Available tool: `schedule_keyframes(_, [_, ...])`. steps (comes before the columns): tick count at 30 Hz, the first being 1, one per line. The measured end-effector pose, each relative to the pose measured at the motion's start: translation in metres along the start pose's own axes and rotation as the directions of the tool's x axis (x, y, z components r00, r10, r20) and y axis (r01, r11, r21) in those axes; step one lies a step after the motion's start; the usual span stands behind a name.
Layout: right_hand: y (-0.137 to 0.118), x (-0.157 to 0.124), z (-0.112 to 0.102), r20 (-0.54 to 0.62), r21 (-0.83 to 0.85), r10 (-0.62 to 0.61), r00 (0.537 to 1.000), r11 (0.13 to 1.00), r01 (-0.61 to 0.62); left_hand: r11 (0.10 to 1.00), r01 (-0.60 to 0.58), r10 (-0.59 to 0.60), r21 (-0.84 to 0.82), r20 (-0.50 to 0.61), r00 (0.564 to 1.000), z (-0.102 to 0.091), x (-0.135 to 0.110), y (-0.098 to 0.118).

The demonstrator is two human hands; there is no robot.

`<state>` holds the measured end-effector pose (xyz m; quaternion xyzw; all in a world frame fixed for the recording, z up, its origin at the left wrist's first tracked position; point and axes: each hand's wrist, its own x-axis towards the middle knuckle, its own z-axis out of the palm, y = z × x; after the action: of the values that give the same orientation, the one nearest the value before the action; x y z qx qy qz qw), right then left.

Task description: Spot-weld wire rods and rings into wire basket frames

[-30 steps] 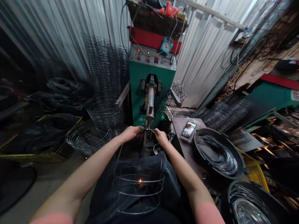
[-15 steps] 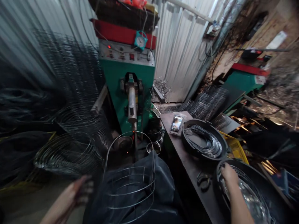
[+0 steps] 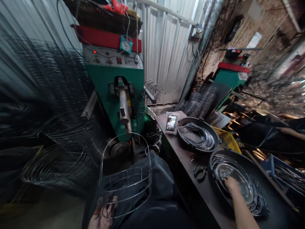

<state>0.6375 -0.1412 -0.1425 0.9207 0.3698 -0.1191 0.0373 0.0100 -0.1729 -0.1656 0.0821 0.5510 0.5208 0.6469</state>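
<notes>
At the bottom of the frame, left of centre, the left hand (image 3: 102, 213) curls its fingers around the lower hoop of an upright silver wire cage (image 3: 124, 133). At lower right, the right hand (image 3: 230, 185), fingers pressed together, sits among thin silver wire rings (image 3: 256, 203) in a round black tub (image 3: 212, 178); whether it pinches any wire cannot be told.

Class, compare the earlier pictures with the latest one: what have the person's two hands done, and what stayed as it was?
Both hands have left the tip of the green welding machine. The right hand moved right, into a black round tub, among wire rings. The left hand dropped to the wire cage in the lap, at its lower hoops. The phone stayed on the bench.
</notes>
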Motion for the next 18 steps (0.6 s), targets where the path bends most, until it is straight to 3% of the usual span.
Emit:
schedule_keyframes(5, [0.017, -0.013, 0.013, -0.005, 0.008, 0.003, 1.0, 1.0, -0.003, 0.989, 0.029, -0.028, -0.143, 0.009, 1.0, -0.004, 0.002, 0.001])
schedule_keyframes(9, [0.017, -0.026, 0.009, 0.004, -0.014, 0.033, 0.999, 0.999, -0.033, 0.98, 0.033, -0.038, -0.196, -0.023, 0.999, 0.007, -0.017, 0.002])
schedule_keyframes(12, [0.012, -0.038, -0.002, -0.009, -0.033, 0.073, 0.997, 0.997, -0.073, 0.987, -0.074, 0.063, -0.14, -0.084, 0.994, 0.016, -0.038, 0.001])
schedule_keyframes(15, [0.008, -0.046, -0.01, -0.064, -0.047, 0.12, 0.991, 0.991, -0.124, 0.99, -0.122, 0.117, -0.075, -0.068, 0.991, 0.024, -0.054, 0.009])
schedule_keyframes(18, [-0.002, -0.048, -0.018, -0.214, -0.022, 0.042, 0.976, 0.999, -0.048, 0.984, -0.178, 0.178, 0.001, -0.055, 0.983, 0.034, -0.058, 0.025])
